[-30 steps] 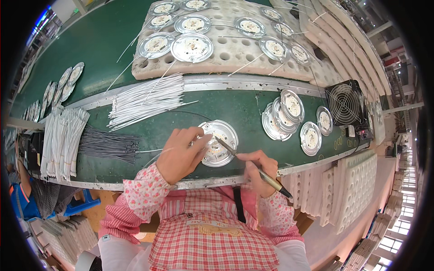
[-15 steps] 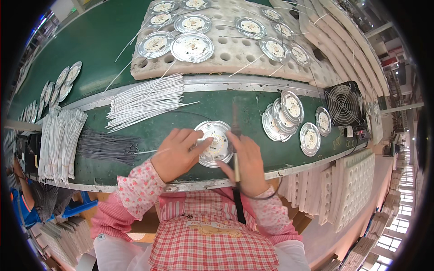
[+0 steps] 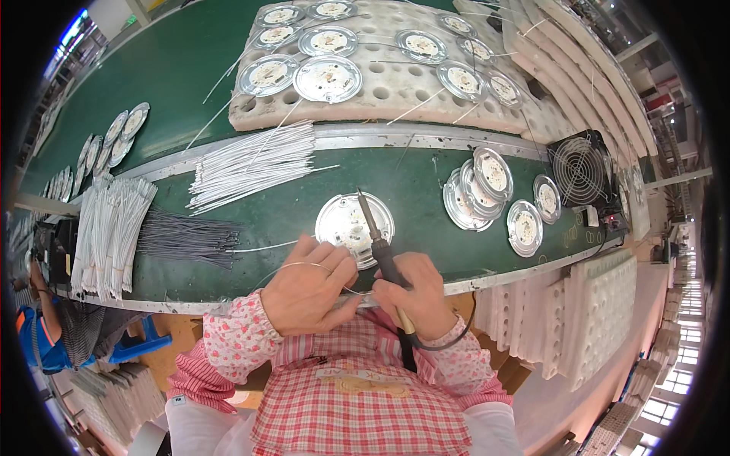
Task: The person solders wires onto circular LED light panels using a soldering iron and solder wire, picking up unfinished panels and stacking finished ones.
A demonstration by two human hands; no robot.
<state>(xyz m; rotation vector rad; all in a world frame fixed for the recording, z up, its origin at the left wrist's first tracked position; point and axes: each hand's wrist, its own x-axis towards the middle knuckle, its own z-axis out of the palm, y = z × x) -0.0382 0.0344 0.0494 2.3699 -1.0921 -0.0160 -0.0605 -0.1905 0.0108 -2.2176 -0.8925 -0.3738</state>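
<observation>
A round silvery disc with a white centre plate (image 3: 353, 220), like a lamp's light board, lies on the green bench in front of me. My right hand (image 3: 417, 296) is closed around a soldering iron (image 3: 386, 262), whose bare tip crosses over the disc's upper part. Just left of it, my left hand (image 3: 308, 292) has its fingers curled at the disc's near edge. A thin silvery wire (image 3: 293, 265), like solder wire, loops over those fingers and runs toward the right hand. A white lead (image 3: 266, 248) stretches leftward from near the left hand.
Bundles of white leads (image 3: 110, 235) and dark leads (image 3: 186, 239) lie left, with loose white leads (image 3: 251, 167) beyond. Several discs (image 3: 479, 188) and a fan (image 3: 579, 173) stand right. More discs rest on a pale perforated foam board (image 3: 380, 93) at the back.
Both hands have drawn back from the disc toward the bench's front edge. The soldering iron has tilted, its tip now over the disc, and the thin wire shows between my hands.
</observation>
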